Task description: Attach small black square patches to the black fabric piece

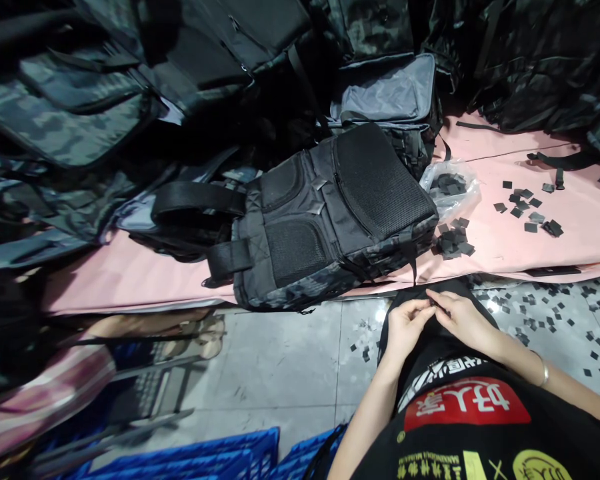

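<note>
Left hand [411, 320] and right hand [457, 320] pinch, any contents indiscernible, off the surface's [590, 227] near edge; the backpack [325, 217] there seems softly padded, best gripped by its straps [200, 198].

- We see blue crates [265, 445] on the grey floor [280, 360].
- Upper left, we find piled camouflage bags [90, 127].
- We also spot a grey-lined open bag [390, 93].
- Left, we see a co-worker [75, 380] in pink checks.

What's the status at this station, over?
Left grip, right grip: close together, held item unclear. Backpack: lying on pink surface. Nearby: loose black squares beside backpack.
</note>
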`<move>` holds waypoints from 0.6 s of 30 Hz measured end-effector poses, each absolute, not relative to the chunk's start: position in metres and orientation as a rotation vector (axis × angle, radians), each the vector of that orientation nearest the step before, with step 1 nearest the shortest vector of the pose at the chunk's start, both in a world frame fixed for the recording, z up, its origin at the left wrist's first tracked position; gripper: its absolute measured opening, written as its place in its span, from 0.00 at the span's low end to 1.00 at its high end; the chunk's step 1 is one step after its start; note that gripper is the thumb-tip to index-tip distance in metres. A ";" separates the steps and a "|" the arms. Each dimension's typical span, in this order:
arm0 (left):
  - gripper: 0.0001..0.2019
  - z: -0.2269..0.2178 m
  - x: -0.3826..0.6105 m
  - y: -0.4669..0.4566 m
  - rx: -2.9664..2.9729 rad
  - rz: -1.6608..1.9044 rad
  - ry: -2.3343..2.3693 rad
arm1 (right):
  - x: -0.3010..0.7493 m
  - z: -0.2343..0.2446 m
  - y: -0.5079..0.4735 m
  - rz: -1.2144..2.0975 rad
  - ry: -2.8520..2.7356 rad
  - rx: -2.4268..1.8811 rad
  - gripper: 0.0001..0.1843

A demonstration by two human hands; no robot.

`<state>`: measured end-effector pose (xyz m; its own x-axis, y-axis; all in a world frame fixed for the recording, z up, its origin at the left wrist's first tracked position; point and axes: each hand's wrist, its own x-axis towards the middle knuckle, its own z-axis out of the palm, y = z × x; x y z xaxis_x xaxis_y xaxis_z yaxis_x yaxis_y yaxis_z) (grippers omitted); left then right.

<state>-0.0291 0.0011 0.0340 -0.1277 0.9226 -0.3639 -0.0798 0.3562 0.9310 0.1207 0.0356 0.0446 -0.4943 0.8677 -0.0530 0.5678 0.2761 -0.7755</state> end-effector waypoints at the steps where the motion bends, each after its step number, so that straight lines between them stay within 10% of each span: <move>1: 0.11 0.034 -0.029 0.002 0.872 1.052 1.438 | 0.121 0.046 0.034 1.046 -2.214 -1.288 0.23; 18: 0.19 0.031 -0.034 0.001 1.037 0.878 1.386 | 0.112 0.065 0.034 1.057 -2.439 -1.321 0.25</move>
